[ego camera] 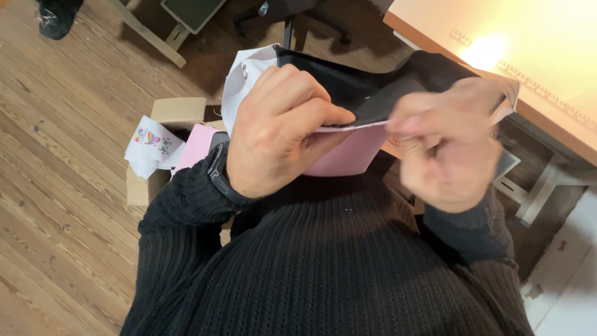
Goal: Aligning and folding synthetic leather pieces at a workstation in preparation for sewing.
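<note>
Pinching the layered piece at chest height, the head view shows the left hand (pixel 280 127) with its fingers closed on the edge where the black sheet (pixel 373 93) meets the pink sheet (pixel 348 155), while the blurred right hand (pixel 451 149) grips the same edge further along, its fingers curled tight. Working the 2 layers well likely means keeping both grips near each other and the edge taut. Behind sit a cardboard box (pixel 177 115) on the wooden floor (pixel 56 186) and a bench (pixel 547 56).
</note>
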